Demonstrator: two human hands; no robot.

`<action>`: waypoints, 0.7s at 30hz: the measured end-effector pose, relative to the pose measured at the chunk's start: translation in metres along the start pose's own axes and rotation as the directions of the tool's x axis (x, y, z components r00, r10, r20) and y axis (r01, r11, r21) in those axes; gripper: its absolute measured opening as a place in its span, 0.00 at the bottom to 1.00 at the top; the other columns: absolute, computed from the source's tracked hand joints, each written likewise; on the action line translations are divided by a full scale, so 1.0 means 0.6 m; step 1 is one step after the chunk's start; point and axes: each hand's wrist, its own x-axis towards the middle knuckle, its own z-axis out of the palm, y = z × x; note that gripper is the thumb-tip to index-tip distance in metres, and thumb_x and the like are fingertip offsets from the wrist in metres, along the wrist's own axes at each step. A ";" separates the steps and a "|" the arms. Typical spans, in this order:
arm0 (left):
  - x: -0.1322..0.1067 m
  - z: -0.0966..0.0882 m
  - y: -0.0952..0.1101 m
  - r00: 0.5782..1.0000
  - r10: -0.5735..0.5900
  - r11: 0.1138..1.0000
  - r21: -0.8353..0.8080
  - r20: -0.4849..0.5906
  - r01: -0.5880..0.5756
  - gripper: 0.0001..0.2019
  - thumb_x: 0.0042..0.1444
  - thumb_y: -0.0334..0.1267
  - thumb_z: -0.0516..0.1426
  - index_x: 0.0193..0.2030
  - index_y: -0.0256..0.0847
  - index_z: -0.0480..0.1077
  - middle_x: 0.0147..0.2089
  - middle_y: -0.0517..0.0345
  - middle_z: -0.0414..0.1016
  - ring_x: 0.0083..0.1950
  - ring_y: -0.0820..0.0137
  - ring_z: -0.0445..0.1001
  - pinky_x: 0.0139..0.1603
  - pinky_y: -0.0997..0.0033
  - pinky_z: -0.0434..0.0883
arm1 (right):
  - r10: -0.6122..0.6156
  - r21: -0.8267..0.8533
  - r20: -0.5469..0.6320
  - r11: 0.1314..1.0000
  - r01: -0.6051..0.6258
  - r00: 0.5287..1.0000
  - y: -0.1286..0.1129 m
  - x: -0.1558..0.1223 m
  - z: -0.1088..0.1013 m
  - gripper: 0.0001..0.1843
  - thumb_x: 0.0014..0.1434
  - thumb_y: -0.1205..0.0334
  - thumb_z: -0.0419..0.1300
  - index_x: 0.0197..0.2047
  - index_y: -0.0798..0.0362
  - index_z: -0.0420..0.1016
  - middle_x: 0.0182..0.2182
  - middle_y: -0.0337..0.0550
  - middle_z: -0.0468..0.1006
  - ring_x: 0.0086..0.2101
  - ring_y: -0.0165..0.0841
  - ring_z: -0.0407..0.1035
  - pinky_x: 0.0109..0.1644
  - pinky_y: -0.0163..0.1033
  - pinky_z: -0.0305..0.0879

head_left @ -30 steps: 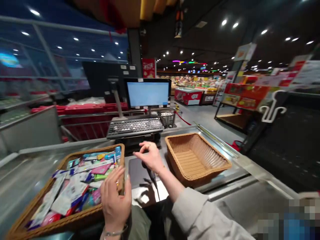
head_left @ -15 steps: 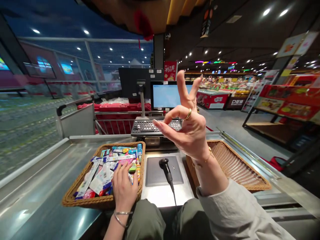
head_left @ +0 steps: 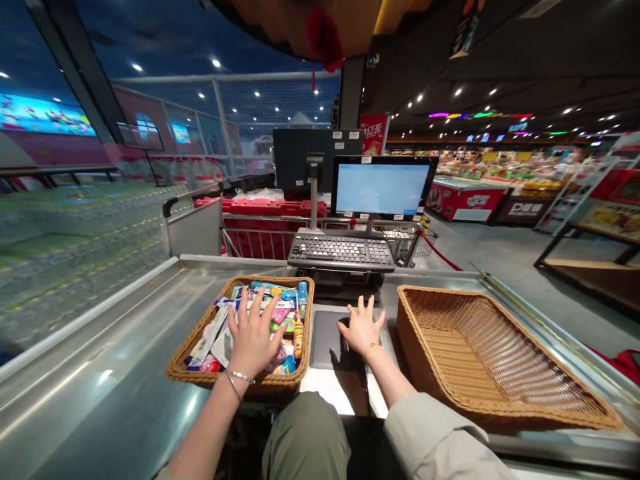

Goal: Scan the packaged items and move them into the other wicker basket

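Observation:
My left hand hovers over or rests on the packets in a wicker basket, its fingers spread and holding nothing. Small colourful packaged goods fill that basket, among them a small blue bottle. With fingers fanned out, my right hand is above a flat grey pad set in the counter, and it holds nothing. A dark shape below the palm may be the handheld scanner or a shadow; the hand covers much of it. To the right stands a second wicker basket with nothing visible inside.
A keyboard and a lit monitor stand at the counter's back, beside a second dark screen. Metal counter extends left. Behind are a shopping cart and red crates; store shelving lies right.
My right hand has come down from a raised pinch gesture to the pad, its fingers now spread. My left hand's fingers have spread wider over the packets. The view has turned left.

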 end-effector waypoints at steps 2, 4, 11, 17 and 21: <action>0.016 0.002 -0.011 0.999 0.032 0.999 0.026 0.041 -0.033 0.27 0.58 0.46 0.55 0.65 0.47 0.63 0.73 0.46 0.53 0.74 0.44 0.38 0.68 0.32 0.38 | 0.045 -0.042 0.012 0.998 -0.045 0.999 0.003 0.003 0.026 0.34 0.59 0.44 0.54 0.64 0.53 0.64 0.71 0.54 0.42 0.69 0.51 0.22 0.64 0.69 0.23; 0.028 0.008 -0.019 0.995 0.067 0.997 0.032 0.078 -0.070 0.28 0.58 0.46 0.56 0.66 0.48 0.63 0.73 0.47 0.51 0.74 0.43 0.37 0.68 0.31 0.37 | 0.090 -0.082 0.023 0.993 -0.088 0.996 0.006 0.006 0.049 0.36 0.58 0.44 0.54 0.64 0.56 0.64 0.71 0.57 0.43 0.69 0.52 0.23 0.64 0.68 0.20; 0.024 0.032 -0.036 0.985 0.111 0.992 0.042 0.130 -0.117 0.30 0.58 0.46 0.56 0.68 0.48 0.59 0.74 0.47 0.49 0.75 0.42 0.34 0.67 0.28 0.37 | 0.228 -0.165 0.019 0.961 -0.221 0.974 0.022 0.013 0.104 0.42 0.58 0.43 0.55 0.66 0.67 0.58 0.69 0.69 0.41 0.69 0.56 0.26 0.64 0.68 0.19; 0.015 0.034 -0.043 0.978 0.112 0.990 0.059 0.176 -0.124 0.31 0.59 0.46 0.54 0.69 0.49 0.56 0.75 0.44 0.45 0.75 0.42 0.34 0.66 0.27 0.39 | 0.244 -0.182 0.064 0.956 -0.229 0.968 0.034 0.015 0.130 0.32 0.56 0.43 0.58 0.56 0.57 0.74 0.69 0.59 0.50 0.69 0.55 0.29 0.65 0.66 0.20; 0.015 0.034 -0.044 0.976 0.129 0.989 0.053 0.176 -0.140 0.30 0.60 0.46 0.54 0.69 0.52 0.56 0.75 0.47 0.44 0.75 0.43 0.33 0.66 0.26 0.38 | 0.249 -0.173 0.063 0.956 -0.235 0.967 0.035 0.013 0.139 0.29 0.56 0.44 0.59 0.55 0.55 0.76 0.67 0.57 0.56 0.69 0.55 0.32 0.65 0.65 0.20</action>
